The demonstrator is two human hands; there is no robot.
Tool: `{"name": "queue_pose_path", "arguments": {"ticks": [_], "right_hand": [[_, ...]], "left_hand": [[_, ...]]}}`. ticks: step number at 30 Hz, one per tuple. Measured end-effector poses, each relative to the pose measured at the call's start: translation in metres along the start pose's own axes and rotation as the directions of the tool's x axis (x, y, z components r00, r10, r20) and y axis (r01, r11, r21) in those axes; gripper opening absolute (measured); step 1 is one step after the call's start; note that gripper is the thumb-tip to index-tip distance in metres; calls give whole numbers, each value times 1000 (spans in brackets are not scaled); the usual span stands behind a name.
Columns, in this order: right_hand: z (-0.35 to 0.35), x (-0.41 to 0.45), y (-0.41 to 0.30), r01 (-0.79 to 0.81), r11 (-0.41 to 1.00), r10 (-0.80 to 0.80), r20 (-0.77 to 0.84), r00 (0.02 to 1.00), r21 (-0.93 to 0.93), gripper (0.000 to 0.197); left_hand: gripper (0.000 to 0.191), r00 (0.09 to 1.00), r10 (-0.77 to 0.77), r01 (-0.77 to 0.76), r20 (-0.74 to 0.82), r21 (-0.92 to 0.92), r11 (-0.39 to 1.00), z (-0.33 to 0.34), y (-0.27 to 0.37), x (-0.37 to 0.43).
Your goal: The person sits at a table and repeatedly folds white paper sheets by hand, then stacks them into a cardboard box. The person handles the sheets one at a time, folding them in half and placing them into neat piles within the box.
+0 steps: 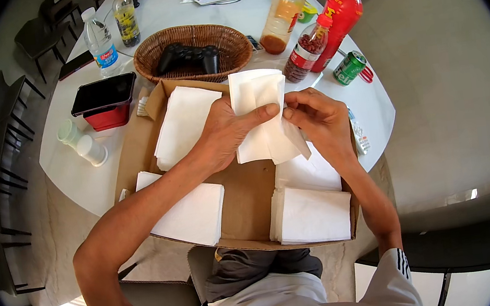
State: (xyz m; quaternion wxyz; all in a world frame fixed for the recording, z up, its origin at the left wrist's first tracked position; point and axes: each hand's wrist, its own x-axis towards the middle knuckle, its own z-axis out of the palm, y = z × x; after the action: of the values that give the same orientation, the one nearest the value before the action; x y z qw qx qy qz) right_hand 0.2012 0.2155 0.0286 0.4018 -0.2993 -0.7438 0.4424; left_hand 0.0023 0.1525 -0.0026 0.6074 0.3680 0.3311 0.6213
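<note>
My left hand (235, 129) grips a small stack of folded white paper sheets (255, 145), its thumb lying across the front. The fingertips of my right hand (313, 112) pinch the right edge of that stack, where one sheet hangs loose. Below both hands is a shallow cardboard box (248, 198). Inside it, a white paper stack (188, 118) lies at the upper left and another stack (193, 214) at the lower left, partly under my left forearm. More paper (316, 171) lies at the right, above a thick stack (316, 213) in the lower right corner.
Beyond the box, a wicker basket (189, 33) holds a black game controller (187, 59). Several bottles stand around it, including a red bottle (342, 12). A green can (349, 68) stands at the right. At the left, a black phone (104, 93) rests on a red box (107, 118).
</note>
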Motion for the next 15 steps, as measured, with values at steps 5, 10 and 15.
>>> {"name": "queue_pose_path", "arguments": {"ticks": [5, 10, 15], "right_hand": [[5, -2, -8, -9, 1000, 8, -6, 1000, -21, 24], [6, -3, -6, 24, 999, -24, 1, 1000, -47, 25], [6, -4, -7, 68, 989, -66, 18, 998, -132, 26]], "left_hand": [[51, 1000, 14, -14, 16, 1, 1000, -1, 0, 1], [49, 1000, 17, -17, -3, 4, 1000, -3, -3, 2], [51, 999, 51, -52, 13, 8, 999, -6, -8, 4]]}}
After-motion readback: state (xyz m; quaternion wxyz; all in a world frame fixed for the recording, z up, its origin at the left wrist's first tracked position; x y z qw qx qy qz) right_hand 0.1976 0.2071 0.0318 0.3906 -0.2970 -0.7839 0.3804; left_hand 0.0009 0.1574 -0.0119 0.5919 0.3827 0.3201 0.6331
